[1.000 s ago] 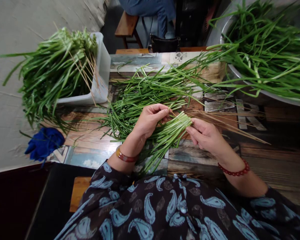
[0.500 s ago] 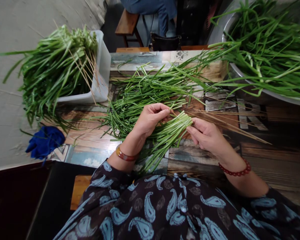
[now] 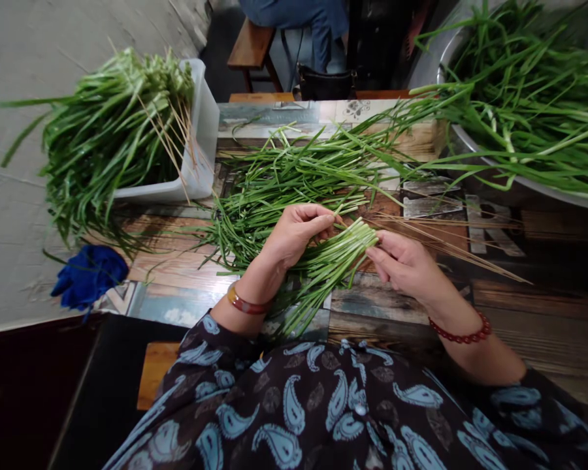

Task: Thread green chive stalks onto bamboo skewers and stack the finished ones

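A fanned bundle of green stalks [image 3: 330, 258] lies between my hands, its pale cut ends at the upper right and its leaves pointing down left. My left hand [image 3: 301, 232] pinches the tip of a thin skewer just above the pale ends. At their right side, my right hand [image 3: 399, 261] has its thumb and fingers closed on the end of the bundle. Behind my left hand spreads a loose pile of green stalks [image 3: 294, 173]. Several thin wooden skewers [image 3: 451, 245] lie beyond my right hand.
A white plastic bin [image 3: 203, 143] heaped with greens and skewers stands at the left, a blue cloth or glove [image 3: 91, 277] below it. A metal basin [image 3: 475, 147] of greens is at the right. Behind the table, a person [image 3: 318, 32] sits near a wooden bench [image 3: 251, 46].
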The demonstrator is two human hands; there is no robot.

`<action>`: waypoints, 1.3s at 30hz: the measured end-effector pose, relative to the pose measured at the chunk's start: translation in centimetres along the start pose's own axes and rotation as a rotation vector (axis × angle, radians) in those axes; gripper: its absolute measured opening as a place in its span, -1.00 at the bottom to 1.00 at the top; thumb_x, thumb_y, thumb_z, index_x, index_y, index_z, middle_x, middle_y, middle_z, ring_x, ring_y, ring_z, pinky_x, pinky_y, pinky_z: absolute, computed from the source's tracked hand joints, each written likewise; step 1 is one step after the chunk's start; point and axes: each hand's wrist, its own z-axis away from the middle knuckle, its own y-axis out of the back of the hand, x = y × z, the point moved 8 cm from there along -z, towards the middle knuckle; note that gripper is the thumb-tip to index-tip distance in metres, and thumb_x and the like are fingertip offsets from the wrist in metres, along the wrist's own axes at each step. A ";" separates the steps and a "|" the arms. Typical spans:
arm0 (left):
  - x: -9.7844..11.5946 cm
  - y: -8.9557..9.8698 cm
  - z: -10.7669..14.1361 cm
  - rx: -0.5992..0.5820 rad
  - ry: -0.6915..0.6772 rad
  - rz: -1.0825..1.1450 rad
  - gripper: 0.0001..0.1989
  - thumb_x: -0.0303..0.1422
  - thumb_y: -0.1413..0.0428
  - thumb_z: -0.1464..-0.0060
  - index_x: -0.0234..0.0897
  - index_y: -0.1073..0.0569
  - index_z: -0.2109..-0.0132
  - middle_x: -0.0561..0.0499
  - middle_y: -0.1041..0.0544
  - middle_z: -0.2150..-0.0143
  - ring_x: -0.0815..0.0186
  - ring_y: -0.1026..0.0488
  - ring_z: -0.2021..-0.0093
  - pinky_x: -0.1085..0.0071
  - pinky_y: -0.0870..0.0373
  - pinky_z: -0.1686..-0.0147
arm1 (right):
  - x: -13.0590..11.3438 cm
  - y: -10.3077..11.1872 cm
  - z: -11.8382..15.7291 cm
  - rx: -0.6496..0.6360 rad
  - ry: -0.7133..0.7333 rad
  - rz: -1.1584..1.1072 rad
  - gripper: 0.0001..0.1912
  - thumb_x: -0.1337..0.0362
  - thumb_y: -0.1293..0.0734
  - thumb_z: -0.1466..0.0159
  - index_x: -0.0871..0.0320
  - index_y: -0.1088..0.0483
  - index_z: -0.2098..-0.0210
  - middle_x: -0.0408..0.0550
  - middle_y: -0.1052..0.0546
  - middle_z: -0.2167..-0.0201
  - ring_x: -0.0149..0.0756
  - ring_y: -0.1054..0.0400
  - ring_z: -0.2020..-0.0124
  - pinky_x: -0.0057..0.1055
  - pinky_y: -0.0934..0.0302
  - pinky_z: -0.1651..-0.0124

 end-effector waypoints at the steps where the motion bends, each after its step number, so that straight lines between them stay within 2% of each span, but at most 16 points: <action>1: 0.0 0.0 0.0 0.001 0.001 -0.002 -0.82 -0.29 -0.29 0.08 -0.36 -0.60 0.39 0.03 -0.52 0.51 0.49 -0.33 0.54 0.54 -0.26 0.50 | -0.1 0.0 0.0 0.002 0.006 0.007 -0.79 0.18 -0.22 -0.38 0.16 -0.40 0.13 -0.32 -0.29 0.72 -0.56 -0.08 0.78 -0.58 0.02 0.69; 12: -0.2 -0.1 0.0 -0.009 0.032 0.016 -0.81 -0.28 -0.29 0.07 -0.36 -0.62 0.39 0.02 -0.53 0.50 0.50 -0.33 0.53 0.55 -0.23 0.51 | 0.2 -0.1 -0.1 -0.011 -0.028 -0.029 -0.74 0.12 -0.22 -0.38 0.16 -0.39 0.12 -0.32 -0.29 0.71 -0.55 -0.08 0.79 -0.57 0.05 0.72; 24: -0.2 -0.8 0.3 -0.062 0.078 -0.073 -0.79 -0.25 -0.28 0.10 -0.36 -0.58 0.44 0.05 -0.45 0.53 0.50 -0.26 0.55 0.51 -0.15 0.53 | -0.1 -0.1 -0.3 0.000 0.013 0.010 -0.76 0.13 -0.21 -0.38 0.15 -0.39 0.19 -0.30 -0.29 0.71 -0.54 -0.07 0.77 -0.55 0.02 0.67; 27: 0.6 -0.7 0.2 -0.066 -0.024 -0.145 -0.81 -0.28 -0.27 0.08 -0.34 -0.58 0.47 0.03 -0.47 0.48 0.45 -0.32 0.46 0.50 -0.25 0.41 | 0.0 -0.2 -0.4 0.004 0.020 -0.005 -0.75 0.12 -0.21 -0.38 0.16 -0.38 0.17 -0.30 -0.31 0.70 -0.54 -0.09 0.76 -0.55 0.02 0.67; 29: 1.2 -0.6 0.2 -0.067 -0.104 -0.194 -0.82 -0.27 -0.28 0.06 -0.33 -0.63 0.38 -0.02 -0.54 0.36 0.38 -0.40 0.32 0.47 -0.31 0.26 | 0.1 -0.3 -0.5 0.005 0.022 -0.023 -0.75 0.11 -0.21 -0.38 0.17 -0.37 0.18 -0.29 -0.33 0.68 -0.54 -0.10 0.76 -0.56 0.02 0.67; 32: 0.7 -0.7 0.2 -0.135 -0.041 -0.183 -0.71 -0.22 -0.27 0.01 -0.32 -0.64 0.19 -0.08 -0.60 0.22 0.31 -0.45 0.22 0.42 -0.34 0.15 | 0.3 -0.4 -0.8 0.007 0.034 -0.064 -0.74 0.10 -0.21 -0.37 0.18 -0.36 0.18 -0.27 -0.38 0.64 -0.54 -0.13 0.75 -0.56 0.01 0.67; 35: 0.0 -1.1 0.4 -0.193 0.044 -0.161 -0.67 -0.17 -0.27 0.01 -0.33 -0.63 0.19 -0.05 -0.61 0.28 0.33 -0.44 0.30 0.43 -0.34 0.21 | 0.2 -0.4 -1.0 0.017 0.054 -0.112 -0.72 0.09 -0.21 -0.36 0.18 -0.36 0.19 -0.26 -0.39 0.62 -0.54 -0.14 0.74 -0.57 0.02 0.67; 39: 0.3 -0.8 0.4 -0.116 0.018 -0.234 -0.69 -0.15 -0.28 0.05 -0.36 -0.63 0.32 0.03 -0.55 0.43 0.43 -0.33 0.44 0.49 -0.25 0.35 | -0.3 -0.4 -1.0 0.002 0.068 -0.132 -0.70 0.09 -0.22 -0.33 0.20 -0.39 0.16 -0.25 -0.40 0.60 -0.54 -0.15 0.73 -0.57 0.00 0.66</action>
